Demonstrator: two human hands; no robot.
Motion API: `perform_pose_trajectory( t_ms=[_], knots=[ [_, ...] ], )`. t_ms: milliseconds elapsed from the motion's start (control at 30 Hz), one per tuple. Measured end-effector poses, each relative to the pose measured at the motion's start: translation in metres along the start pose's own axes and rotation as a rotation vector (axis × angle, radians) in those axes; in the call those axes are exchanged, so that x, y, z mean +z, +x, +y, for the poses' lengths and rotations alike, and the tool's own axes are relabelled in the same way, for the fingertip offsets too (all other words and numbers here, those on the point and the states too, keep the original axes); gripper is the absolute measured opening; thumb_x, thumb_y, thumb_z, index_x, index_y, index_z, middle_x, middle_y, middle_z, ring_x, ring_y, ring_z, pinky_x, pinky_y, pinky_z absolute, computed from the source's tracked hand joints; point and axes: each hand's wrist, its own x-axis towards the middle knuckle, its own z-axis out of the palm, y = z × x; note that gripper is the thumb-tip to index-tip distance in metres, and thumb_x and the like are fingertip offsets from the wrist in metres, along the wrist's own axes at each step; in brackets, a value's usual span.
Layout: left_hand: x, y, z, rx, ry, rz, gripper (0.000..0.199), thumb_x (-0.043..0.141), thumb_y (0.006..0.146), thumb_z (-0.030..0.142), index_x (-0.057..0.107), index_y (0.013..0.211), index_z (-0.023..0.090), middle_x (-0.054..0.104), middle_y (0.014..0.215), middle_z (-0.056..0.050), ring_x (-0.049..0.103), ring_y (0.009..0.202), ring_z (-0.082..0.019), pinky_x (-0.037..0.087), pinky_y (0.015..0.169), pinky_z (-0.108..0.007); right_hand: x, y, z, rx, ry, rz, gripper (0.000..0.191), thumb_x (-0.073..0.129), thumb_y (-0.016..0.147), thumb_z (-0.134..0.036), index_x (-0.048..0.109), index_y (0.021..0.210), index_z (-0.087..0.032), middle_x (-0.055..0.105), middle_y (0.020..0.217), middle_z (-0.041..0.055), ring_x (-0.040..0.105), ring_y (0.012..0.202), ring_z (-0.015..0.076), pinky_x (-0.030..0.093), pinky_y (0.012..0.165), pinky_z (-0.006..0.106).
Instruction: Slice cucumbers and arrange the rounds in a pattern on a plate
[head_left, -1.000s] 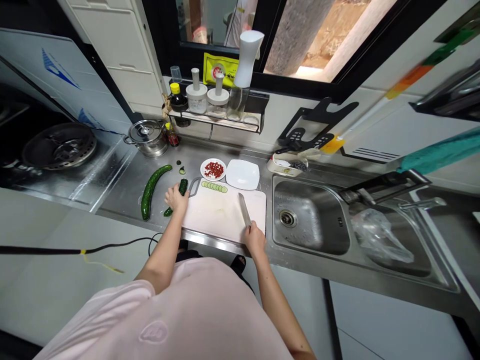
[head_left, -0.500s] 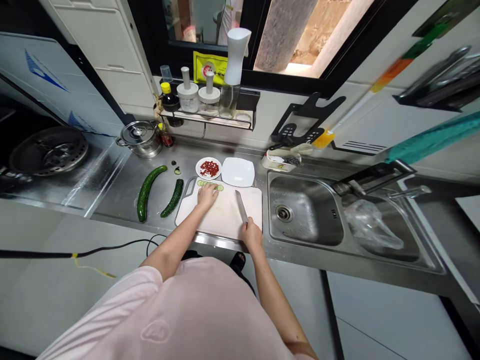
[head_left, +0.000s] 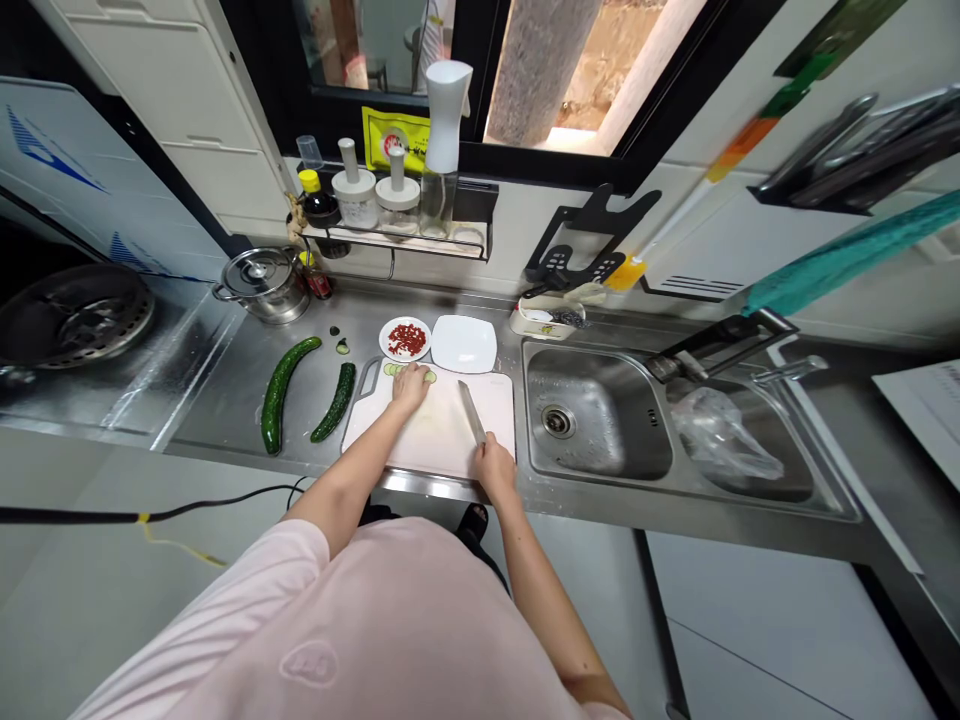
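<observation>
Near the far edge of the white cutting board [head_left: 442, 450], my left hand [head_left: 411, 386] rests with curled fingers on a row of pale green cucumber slices [head_left: 391, 369]. The slices show on both sides of the fingers, and those underneath are hidden. My right hand [head_left: 495, 468] is closed round the handle of a kitchen knife [head_left: 471, 412]. Its blade points away from me over the board's right half, apart from the slices. Left of the board lie a short cut cucumber [head_left: 334, 402] and a longer whole one.
Behind the board stand a plate of chopped red chilli [head_left: 406, 340] and a white square plate [head_left: 464, 344]. A steel sink [head_left: 600, 440] is to the right. At the back left is a lidded pot [head_left: 264, 285], with a seasoning rack [head_left: 397, 238] above the counter.
The whole view has shifted slightly left as my head moved. My left hand stays on the slices, and the knife remains in my right hand over the board.
</observation>
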Motion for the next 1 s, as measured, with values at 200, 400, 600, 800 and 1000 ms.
perform_pose_trajectory(
  t_ms=[200,400,600,800,1000],
  knots=[
    [0.003,-0.001,-0.003,-0.088,-0.23,0.032,0.016,0.054,0.082,0.022,0.064,0.094,0.021,0.066,0.09,-0.004,0.059,0.088,-0.018,0.043,0.079,-0.029,0.002,0.003,0.002,-0.023,0.001,0.018,0.024,0.035,0.093,-0.023,0.05,0.111,-0.02,0.066,0.094,0.0092,0.063,0.087,0.02,0.04,0.072,0.028],
    [0.008,-0.017,-0.025,-0.238,-0.48,-0.018,0.02,0.063,0.073,0.023,0.066,0.093,0.019,0.068,0.078,0.0,0.062,0.075,-0.014,0.045,0.071,-0.024,-0.002,0.003,0.002,-0.021,0.007,-0.003,0.025,0.034,0.094,-0.026,0.049,0.114,-0.02,0.065,0.095,0.0088,0.062,0.088,0.0196,0.039,0.072,0.027],
    [0.004,-0.041,-0.047,-0.265,-0.476,-0.008,0.019,0.063,0.074,0.026,0.068,0.09,0.019,0.069,0.076,-0.001,0.063,0.075,-0.015,0.045,0.07,-0.024,-0.004,0.004,0.005,-0.029,0.002,-0.013,0.026,0.033,0.094,-0.025,0.049,0.113,-0.02,0.066,0.097,0.0091,0.062,0.089,0.0196,0.038,0.072,0.027],
    [0.002,-0.049,-0.051,-0.118,-0.323,0.016,0.019,0.059,0.076,0.024,0.068,0.092,0.021,0.068,0.079,-0.003,0.061,0.076,-0.016,0.045,0.071,-0.025,-0.009,0.009,0.012,-0.09,-0.022,-0.042,0.028,0.032,0.095,-0.031,0.05,0.112,-0.018,0.066,0.097,0.0106,0.062,0.092,0.0211,0.039,0.074,0.028],
    [0.005,-0.044,-0.059,-0.15,-0.278,0.066,0.023,0.059,0.075,0.021,0.068,0.096,0.018,0.065,0.088,-0.005,0.06,0.076,-0.015,0.046,0.076,-0.026,-0.014,0.013,0.009,-0.129,-0.041,-0.049,0.028,0.032,0.095,-0.032,0.05,0.112,-0.018,0.066,0.098,0.0113,0.062,0.093,0.0223,0.04,0.073,0.029]
  ],
)
